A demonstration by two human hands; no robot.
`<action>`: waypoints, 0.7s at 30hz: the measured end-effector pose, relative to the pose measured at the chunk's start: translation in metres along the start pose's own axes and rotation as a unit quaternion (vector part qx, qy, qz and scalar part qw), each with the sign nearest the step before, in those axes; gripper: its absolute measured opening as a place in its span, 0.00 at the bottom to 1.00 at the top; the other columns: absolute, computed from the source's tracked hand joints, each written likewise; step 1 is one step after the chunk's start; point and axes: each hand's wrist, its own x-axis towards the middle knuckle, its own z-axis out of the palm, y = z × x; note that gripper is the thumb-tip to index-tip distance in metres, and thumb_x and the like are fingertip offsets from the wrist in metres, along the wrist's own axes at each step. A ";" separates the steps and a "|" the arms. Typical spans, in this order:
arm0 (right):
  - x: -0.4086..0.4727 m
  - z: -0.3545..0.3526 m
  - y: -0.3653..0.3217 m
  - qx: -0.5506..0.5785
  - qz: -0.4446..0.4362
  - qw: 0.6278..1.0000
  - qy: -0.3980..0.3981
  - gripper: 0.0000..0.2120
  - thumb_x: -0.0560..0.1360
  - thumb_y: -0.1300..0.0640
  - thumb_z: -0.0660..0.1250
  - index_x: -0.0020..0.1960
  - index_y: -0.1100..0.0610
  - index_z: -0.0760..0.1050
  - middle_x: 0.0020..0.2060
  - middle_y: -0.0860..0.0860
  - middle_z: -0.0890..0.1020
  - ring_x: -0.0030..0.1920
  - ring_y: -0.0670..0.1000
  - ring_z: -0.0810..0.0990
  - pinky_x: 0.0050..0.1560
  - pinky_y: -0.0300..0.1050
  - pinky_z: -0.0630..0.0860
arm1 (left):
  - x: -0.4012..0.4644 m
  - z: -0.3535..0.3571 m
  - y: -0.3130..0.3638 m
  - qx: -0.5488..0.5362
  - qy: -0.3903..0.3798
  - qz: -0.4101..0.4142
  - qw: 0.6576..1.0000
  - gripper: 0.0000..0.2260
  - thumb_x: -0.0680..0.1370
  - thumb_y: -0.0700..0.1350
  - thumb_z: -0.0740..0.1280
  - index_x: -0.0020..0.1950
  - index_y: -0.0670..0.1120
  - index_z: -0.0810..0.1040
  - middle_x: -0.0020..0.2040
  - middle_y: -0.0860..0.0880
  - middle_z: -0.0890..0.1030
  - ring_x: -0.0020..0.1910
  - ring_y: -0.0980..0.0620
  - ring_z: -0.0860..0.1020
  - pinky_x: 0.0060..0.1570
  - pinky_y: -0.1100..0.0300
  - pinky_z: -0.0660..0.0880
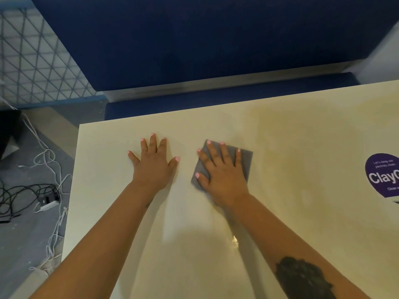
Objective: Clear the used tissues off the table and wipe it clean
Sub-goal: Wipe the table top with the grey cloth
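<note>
Near me, pale table [302,212]; right hand [222,169] flat on folded grey cloth [244,158], left hand [152,164] splayed, holding nothing.

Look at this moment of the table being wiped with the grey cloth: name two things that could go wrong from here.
1. The right hand presses the grey cloth with flat fingers, no grip, so it might slip out mid-stroke.
2. The purple sticker lies on the table to the right; wiping across it could lift its edge.
The left hand rests flat, steadying.
</note>
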 end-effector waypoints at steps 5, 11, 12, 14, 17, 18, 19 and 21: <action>-0.063 0.012 0.016 0.019 -0.080 0.996 0.020 0.30 0.76 0.36 0.49 0.76 0.44 0.55 0.77 0.45 0.53 0.77 0.53 0.49 0.72 0.60 0.40 | -0.011 0.000 0.003 0.013 0.016 0.015 1.000 0.32 0.78 0.64 0.49 0.77 0.50 0.44 0.78 0.45 0.41 0.75 0.40 0.40 0.69 0.34 0.43; -0.037 0.002 0.026 0.019 0.032 0.999 0.015 0.32 0.74 0.35 0.38 0.77 0.44 0.46 0.77 0.46 0.45 0.77 0.54 0.41 0.70 0.60 0.32 | -0.024 0.003 0.001 0.022 -0.015 0.017 0.999 0.33 0.78 0.65 0.51 0.77 0.52 0.45 0.78 0.46 0.41 0.76 0.40 0.41 0.69 0.34 0.44; -0.033 0.003 0.017 0.019 0.039 0.999 0.015 0.33 0.74 0.36 0.38 0.77 0.44 0.46 0.77 0.47 0.45 0.77 0.55 0.41 0.70 0.61 0.32 | -0.025 0.005 0.000 0.014 -0.020 0.018 1.000 0.33 0.78 0.64 0.52 0.77 0.52 0.44 0.77 0.46 0.41 0.76 0.41 0.41 0.69 0.34 0.45; -0.038 0.007 -0.004 0.018 0.013 0.999 0.024 0.32 0.75 0.37 0.43 0.76 0.46 0.52 0.77 0.49 0.51 0.77 0.57 0.47 0.71 0.63 0.36 | -0.025 0.006 -0.001 0.004 -0.021 0.019 1.000 0.33 0.78 0.64 0.52 0.77 0.52 0.43 0.77 0.46 0.40 0.76 0.41 0.41 0.70 0.35 0.47; -0.073 0.016 -0.013 0.019 -0.062 0.997 0.035 0.29 0.76 0.38 0.51 0.75 0.47 0.58 0.76 0.48 0.56 0.76 0.56 0.51 0.72 0.62 0.42 | -0.025 0.007 -0.002 0.003 -0.017 0.021 1.000 0.34 0.77 0.65 0.52 0.77 0.52 0.43 0.78 0.46 0.41 0.76 0.42 0.41 0.70 0.35 0.47; -0.085 0.019 -0.007 0.022 -0.076 0.996 0.037 0.30 0.76 0.38 0.52 0.75 0.47 0.57 0.76 0.47 0.55 0.76 0.54 0.50 0.72 0.61 0.42 | -0.025 0.007 -0.002 0.009 -0.013 0.022 1.000 0.34 0.77 0.65 0.51 0.77 0.53 0.43 0.78 0.46 0.41 0.76 0.42 0.41 0.70 0.35 0.47; -0.094 0.020 0.002 0.027 -0.078 0.996 0.037 0.30 0.76 0.37 0.51 0.76 0.46 0.57 0.76 0.46 0.54 0.77 0.53 0.49 0.72 0.60 0.42 | -0.025 0.007 -0.002 0.016 -0.009 0.023 1.000 0.33 0.77 0.65 0.51 0.77 0.53 0.44 0.78 0.47 0.41 0.76 0.42 0.41 0.69 0.34 0.47; -0.098 0.018 0.020 0.024 -0.051 0.998 0.040 0.30 0.76 0.36 0.49 0.76 0.44 0.54 0.77 0.45 0.52 0.77 0.53 0.48 0.72 0.60 0.41 | -0.026 0.008 -0.002 0.032 -0.003 0.023 0.999 0.33 0.77 0.66 0.50 0.77 0.53 0.43 0.78 0.47 0.41 0.76 0.42 0.42 0.69 0.33 0.47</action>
